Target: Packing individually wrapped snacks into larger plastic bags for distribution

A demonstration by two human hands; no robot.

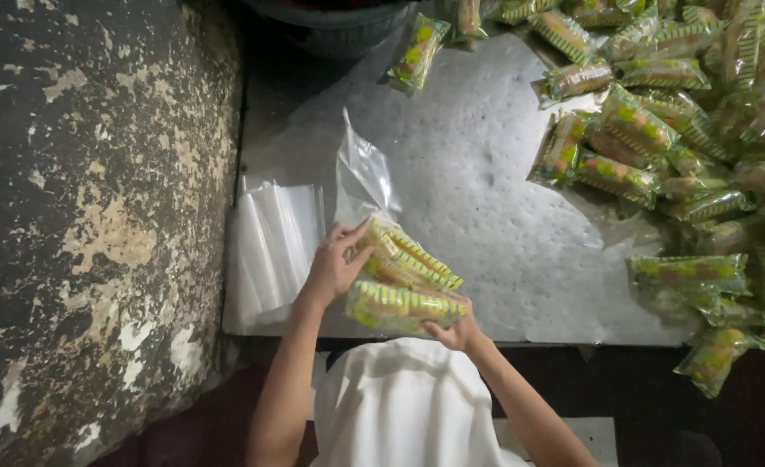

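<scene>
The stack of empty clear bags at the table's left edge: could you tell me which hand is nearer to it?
Left. The left hand hovers beside the stack of clear bags; the right hand is farther off, under the snack packets.

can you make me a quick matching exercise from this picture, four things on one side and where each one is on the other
Things:
1. stack of clear flat bags
2. pile of green and yellow snack packs
3. left hand
4. right hand

Places:
A. spread over the right side of the metal table
B. under the lower end of the held bundle of packs
C. at the table's left edge, beside the peeling wall
D. on the left side of the held bundle, by the open clear bag

Pairs: 1-C, 2-A, 3-D, 4-B
</scene>
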